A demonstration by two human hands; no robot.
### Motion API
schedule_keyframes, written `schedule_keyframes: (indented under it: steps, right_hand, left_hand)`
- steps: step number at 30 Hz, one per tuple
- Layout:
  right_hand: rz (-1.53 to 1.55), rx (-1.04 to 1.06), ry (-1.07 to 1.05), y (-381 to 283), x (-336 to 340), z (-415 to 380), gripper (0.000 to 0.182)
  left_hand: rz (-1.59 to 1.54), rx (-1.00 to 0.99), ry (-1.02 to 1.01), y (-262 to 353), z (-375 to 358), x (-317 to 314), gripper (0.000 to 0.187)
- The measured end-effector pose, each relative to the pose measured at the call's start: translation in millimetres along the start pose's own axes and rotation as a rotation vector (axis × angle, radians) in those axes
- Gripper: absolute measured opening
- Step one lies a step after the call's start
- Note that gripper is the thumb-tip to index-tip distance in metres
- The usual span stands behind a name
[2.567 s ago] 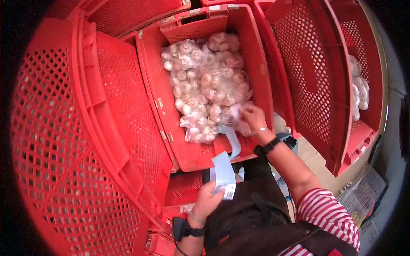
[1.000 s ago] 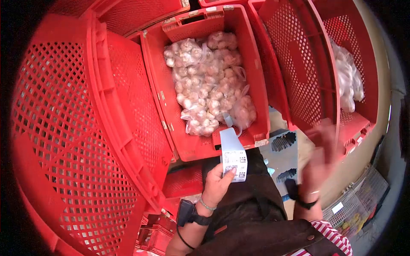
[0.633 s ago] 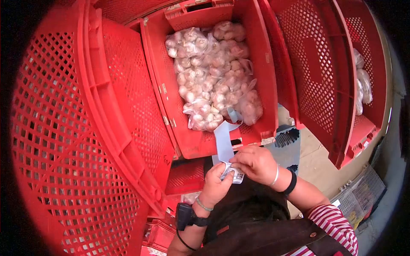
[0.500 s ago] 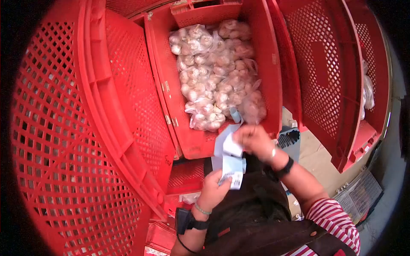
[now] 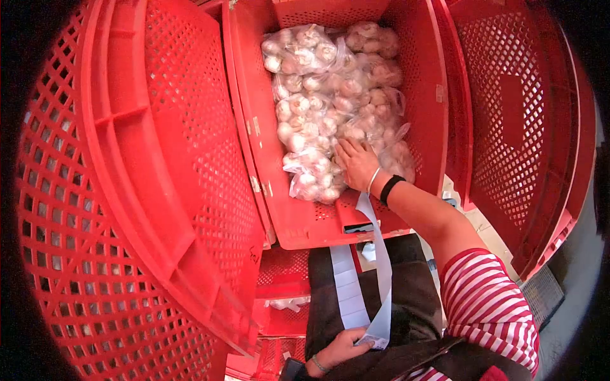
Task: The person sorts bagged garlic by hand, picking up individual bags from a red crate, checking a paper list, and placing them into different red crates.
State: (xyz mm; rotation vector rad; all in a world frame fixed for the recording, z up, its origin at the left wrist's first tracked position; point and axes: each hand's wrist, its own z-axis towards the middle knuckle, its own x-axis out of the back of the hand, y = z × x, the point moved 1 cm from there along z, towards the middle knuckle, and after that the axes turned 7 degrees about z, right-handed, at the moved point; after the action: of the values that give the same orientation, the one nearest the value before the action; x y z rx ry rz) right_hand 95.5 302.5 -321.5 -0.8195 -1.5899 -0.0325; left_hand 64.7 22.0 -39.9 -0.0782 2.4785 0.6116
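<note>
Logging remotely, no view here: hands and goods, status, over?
Right hand open on clear plastic bags of whitish bulbs inside red plastic crate. Left hand holding long pale-blue papery strip. Strip crosses crate's near rim, not blocking right hand.

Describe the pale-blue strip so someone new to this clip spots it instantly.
Start at the central red crate of bagged garlic. Below its near edge, over dark clothing, the left hand holds the pale-blue strip. Two pale ribbon-like lengths rising from that hand set it apart.

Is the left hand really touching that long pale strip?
Touching. The head view shows the left hand holding the pale strip, with fingers right against its lower end.
</note>
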Motion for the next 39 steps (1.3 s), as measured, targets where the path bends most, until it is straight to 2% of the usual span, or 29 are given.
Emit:
schedule_keyframes:
  steps: [2,3,4,6,7,8,10,13,14,15,16,17,19,20,21,22,23,26,28,29,30,31,32,33,34,36,39]
  right_hand:
    - [-0.091,0.027,-0.036,4,0,1,0.044]
    - [0.011,-0.009,-0.078,7,-2,8,0.035]
    - [0.012,-0.007,-0.072,12,-3,17,0.035]
    - [0.019,-0.031,-0.304,19,-5,27,0.025]
    - [0.115,-0.059,-0.220,21,-6,27,0.020]
    - [0.163,-0.084,-0.237,24,0,21,0.022]
    - [0.380,-0.208,-0.137,19,34,-1,0.026]
    - [0.988,-0.365,0.104,17,110,-44,0.045]
    - [1.250,-0.427,0.151,3,156,-54,0.048]
    - [1.390,-0.496,0.221,-6,192,-70,0.046]
    - [1.501,-0.603,0.223,-25,252,-82,0.048]
    - [1.381,-0.467,0.369,-30,289,-103,0.049]
    - [1.141,-0.466,0.602,-39,364,-147,0.052]
    - [1.183,-0.479,0.855,-36,382,-176,0.051]
    - [1.131,-0.637,1.024,-33,402,-202,0.052]
    - [1.075,-0.500,1.174,-11,413,-240,0.047]
    - [1.072,-0.454,1.235,-1,430,-256,0.044]
    - [0.890,-0.624,1.352,36,446,-296,0.058]
    - [0.227,-0.887,1.107,29,441,-290,0.065]
    - [0.123,-0.818,1.118,17,428,-278,0.070]
    - [0.102,-0.653,1.093,-9,413,-255,0.071]
    - [0.515,-0.695,0.889,-58,413,-215,0.065]
    - [0.662,-0.495,0.761,-63,369,-222,0.055]
    - [0.562,-0.271,0.402,-83,369,-197,0.055]
    - [0.657,-0.124,0.245,-99,352,-178,0.048]
    - [0.687,-0.097,0.199,-113,304,-167,0.039]
    - [0.828,-0.161,0.152,-109,261,-163,0.037]
  left_hand:
    - [-0.040,0.064,-0.065,-9,1,-4,0.030]
    - [-0.038,0.062,-0.062,-12,2,-6,0.030]
    - [-0.061,0.111,-0.100,-14,3,-9,0.032]
    - [-0.076,0.164,-0.135,-32,1,-19,0.034]
    - [-0.080,0.095,-0.089,-52,0,-26,0.034]
    - [-0.081,0.022,-0.047,-61,-1,-30,0.033]
    - [-0.107,0.004,-0.013,-59,-5,-35,0.032]
    - [-0.082,-0.041,0.014,-59,1,-38,0.032]
    - [-0.029,-0.059,0.001,-58,2,-41,0.032]
    - [0.074,0.014,0.002,-23,0,-38,0.032]
    - [0.137,0.010,0.037,-21,4,-37,0.028]
    - [0.219,0.037,0.086,-1,2,-35,0.026]
    - [0.282,0.017,0.182,25,3,-31,0.023]
    - [0.264,-0.033,0.233,28,6,-28,0.021]
    - [0.240,-0.075,0.286,33,10,-23,0.022]
    - [0.214,-0.117,0.342,41,15,-18,0.023]
    - [0.130,-0.172,0.405,62,16,-15,0.022]
    - [0.007,-0.321,0.539,109,25,-4,0.019]
    - [-0.115,-0.389,0.547,121,37,2,0.020]
    - [-0.154,-0.408,0.537,126,42,3,0.021]
    - [-0.193,-0.426,0.527,131,46,3,0.022]
    - [-0.196,-0.416,0.525,137,49,3,0.022]
    - [-0.187,-0.411,0.496,142,51,2,0.022]
    - [-0.176,-0.409,0.466,144,52,1,0.022]
    - [-0.177,-0.405,0.462,141,54,2,0.022]
    - [-0.186,-0.401,0.423,135,55,7,0.022]
    - [-0.095,-0.450,0.415,131,48,9,0.026]
